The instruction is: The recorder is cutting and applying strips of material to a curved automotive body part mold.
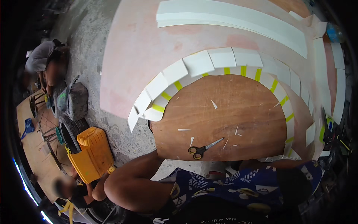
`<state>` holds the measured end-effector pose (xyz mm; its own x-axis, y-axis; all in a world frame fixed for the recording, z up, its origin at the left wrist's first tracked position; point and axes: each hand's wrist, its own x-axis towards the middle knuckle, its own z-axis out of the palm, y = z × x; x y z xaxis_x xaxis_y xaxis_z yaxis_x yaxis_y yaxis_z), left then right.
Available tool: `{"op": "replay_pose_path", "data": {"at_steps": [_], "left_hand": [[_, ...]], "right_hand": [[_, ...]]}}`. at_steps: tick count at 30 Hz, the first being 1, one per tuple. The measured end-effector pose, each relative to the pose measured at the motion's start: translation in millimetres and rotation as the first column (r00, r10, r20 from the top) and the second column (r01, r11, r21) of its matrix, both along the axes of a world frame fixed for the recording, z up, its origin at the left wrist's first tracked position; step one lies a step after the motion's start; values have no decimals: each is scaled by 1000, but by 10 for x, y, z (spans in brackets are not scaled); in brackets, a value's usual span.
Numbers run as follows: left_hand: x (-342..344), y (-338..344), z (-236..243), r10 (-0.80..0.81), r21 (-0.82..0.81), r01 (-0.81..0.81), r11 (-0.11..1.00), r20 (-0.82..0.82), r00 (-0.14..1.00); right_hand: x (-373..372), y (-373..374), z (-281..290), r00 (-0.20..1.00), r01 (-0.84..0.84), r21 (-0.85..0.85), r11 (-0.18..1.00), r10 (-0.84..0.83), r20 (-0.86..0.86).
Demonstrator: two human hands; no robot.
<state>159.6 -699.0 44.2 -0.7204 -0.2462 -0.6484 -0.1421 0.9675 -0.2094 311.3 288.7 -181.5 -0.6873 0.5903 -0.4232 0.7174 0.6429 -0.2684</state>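
White cards (199,63) form an arch (yellow-striped inside) — scissors (201,149) nearby.

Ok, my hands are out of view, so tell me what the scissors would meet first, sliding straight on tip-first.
The scissors would likely meet a thin white sliver up and right of their tip.

Metal-bladed scissors (201,149), smooth wooden board (220,100)

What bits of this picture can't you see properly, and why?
All in the head view:
- The wearer's left hand and right hand: neither shows, so I can't tell what they're doing.
- The black tyre: partly covered by the orange-yellow container.
- The dark clutter at the right: lost in shadow and cut off by the lens rim.
- The white slivers on the wooden board: too small to tell what they're made of.
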Motion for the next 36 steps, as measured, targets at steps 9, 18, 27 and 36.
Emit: {"op": "replay_pose_path", "data": {"at_steps": [9,18,27,36], "left_hand": [[-318,-1187,370,-75,-31,81,996,169,983],[-1661,-1804,-280,-232,-5,232,973,-22,973],[-3219,-1182,-938,-403,155,475,866,-344,848],[-3943,-1950,-258,-430,5,540,842,-598,676]], "right_hand": [[1023,-1002,798,971,174,-116,978,-151,183],[-142,-2976,1019,925,372,-206,905,-379,5],[1657,-4065,729,724,568,-207,797,-603,-334],[306,-2459,1070,506,482,-484,731,-683,-526]]}}
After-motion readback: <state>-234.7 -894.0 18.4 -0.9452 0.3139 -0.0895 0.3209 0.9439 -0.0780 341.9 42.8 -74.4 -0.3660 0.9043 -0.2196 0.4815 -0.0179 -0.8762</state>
